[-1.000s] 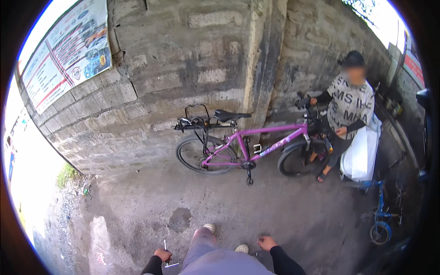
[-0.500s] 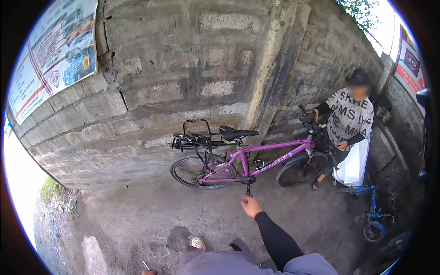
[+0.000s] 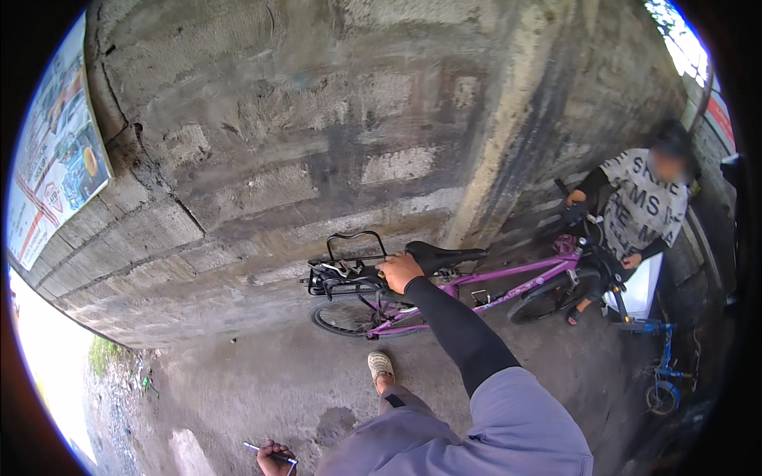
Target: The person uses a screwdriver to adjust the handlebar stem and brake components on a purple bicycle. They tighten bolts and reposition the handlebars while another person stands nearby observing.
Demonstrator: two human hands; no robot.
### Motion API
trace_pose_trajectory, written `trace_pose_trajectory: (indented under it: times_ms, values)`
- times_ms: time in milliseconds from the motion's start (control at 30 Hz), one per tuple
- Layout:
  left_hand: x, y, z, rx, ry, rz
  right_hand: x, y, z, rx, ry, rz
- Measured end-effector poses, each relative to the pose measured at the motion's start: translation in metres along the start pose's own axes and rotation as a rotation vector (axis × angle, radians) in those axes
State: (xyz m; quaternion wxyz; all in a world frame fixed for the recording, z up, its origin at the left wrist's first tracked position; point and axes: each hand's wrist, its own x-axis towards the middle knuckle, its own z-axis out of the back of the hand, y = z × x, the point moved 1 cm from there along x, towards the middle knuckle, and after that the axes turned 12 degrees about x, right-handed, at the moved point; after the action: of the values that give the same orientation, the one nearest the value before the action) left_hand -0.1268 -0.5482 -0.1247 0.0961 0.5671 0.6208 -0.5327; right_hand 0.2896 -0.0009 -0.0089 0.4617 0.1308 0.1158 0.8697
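A purple bicycle (image 3: 520,275) stands alongside the concrete wall, its black saddle (image 3: 446,255) to the right of a black rear rack (image 3: 337,279). My right hand (image 3: 399,272) has its fingers curled over the front end of that rack, just behind the saddle. The fingertips' exact hold is partly hidden. Low at the picture's edge, my left hand (image 3: 275,460) is closed round a thin silver and black hand tool (image 3: 252,447); its full shape does not show.
Another person (image 3: 647,198) in a printed shirt stands at the handlebar with a hand on it. A small blue bicycle (image 3: 665,369) is at the right. The block wall (image 3: 317,135) rises behind, with a poster (image 3: 63,151) at left. My foot (image 3: 381,365) is near the rear wheel.
My right hand has gone from beside the crank up to the rear rack. My left hand with the tool has come further into view. I have stepped nearer, and the bicycle leans more toward the wall.
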Motion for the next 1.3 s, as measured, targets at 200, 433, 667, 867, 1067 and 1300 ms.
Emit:
trace_pose_trajectory:
  times_ms: [200, 433, 667, 867, 1067, 1300]
  values:
    - [0.005, -0.027, -0.100, -0.021, 0.114, -0.018, 0.059, -0.025, -0.041, -0.187, 0.404, 0.110]
    - [0.002, -0.071, -0.260, 0.077, 0.255, -0.065, 0.038, -0.011, 0.044, 1.495, 0.178, -0.454]
    - [0.006, -0.077, -0.411, 0.511, 0.599, -0.041, -0.064, 0.067, 0.104, 1.739, 0.106, -0.291]
    - [-0.034, -0.042, -0.457, 0.782, 0.848, -0.128, -0.162, 0.134, 0.133, 1.570, -0.112, -0.293]
    - [-0.089, 0.018, -0.437, 1.019, 1.005, -0.154, -0.270, 0.172, 0.134, 1.519, -0.367, -0.452]
    - [-0.154, 0.080, -0.429, 1.106, 1.129, -0.066, -0.372, 0.182, 0.135, 1.337, -0.553, -0.466]
